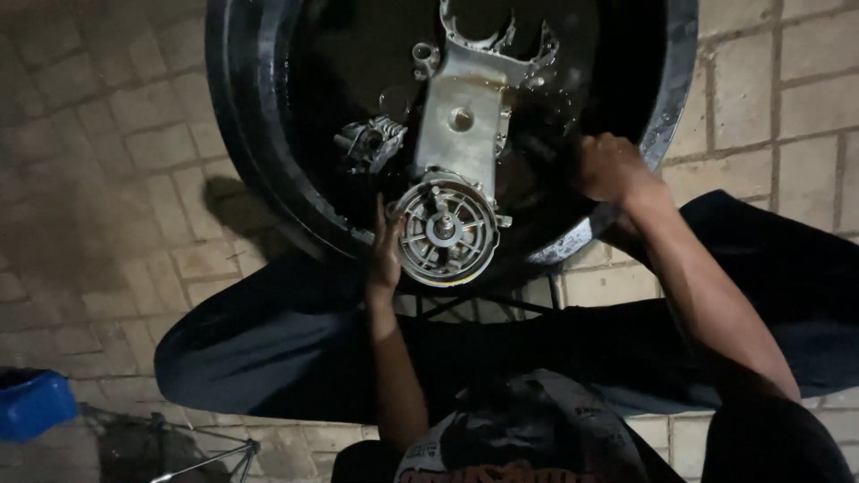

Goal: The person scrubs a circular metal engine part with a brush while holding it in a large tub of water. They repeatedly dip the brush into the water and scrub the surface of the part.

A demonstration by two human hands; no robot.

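Metal engine cover (pixel 458 152), lying in black basin (pixel 268 179): left hand (pixel 386 255) fingers together, flat against its round finned end; right hand (pixel 608 168) apparently closed on something unseen; steadying that end suits scrubbing.

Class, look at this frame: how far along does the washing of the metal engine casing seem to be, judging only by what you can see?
Done: the metal engine casing already lies in the dark basin, wet and fairly bright. In hand: the left hand steadies its round finned end, while the right hand is at the basin's rim; whether it holds anything cannot be told. Left: a smaller metal part lies untouched beside it.
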